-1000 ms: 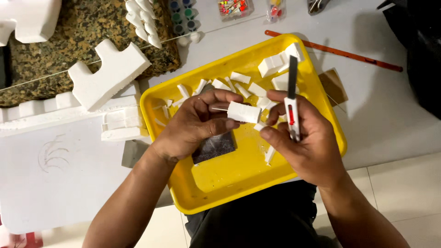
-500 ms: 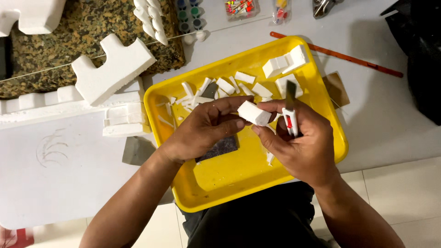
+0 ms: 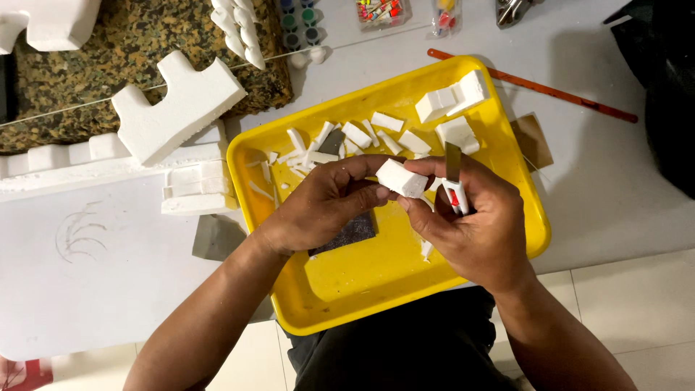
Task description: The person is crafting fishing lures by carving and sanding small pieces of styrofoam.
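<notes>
Over a yellow tray, my left hand and my right hand together hold a small white foam block between their fingertips. My right hand also grips a utility knife with a red and white handle, its blade pointing away from me. Under my left hand lies a dark sanding pad on the tray. Several white foam offcuts and bigger foam chunks lie along the tray's far side.
A notched foam piece and stacked foam strips sit left of the tray on a white sheet. Paint pots, a box of pins and a long red stick lie beyond. A dark bag is at right.
My hands have drawn slightly closer together and turned the foam block; the knife now stands more upright in my right hand. The view has shifted a little.
</notes>
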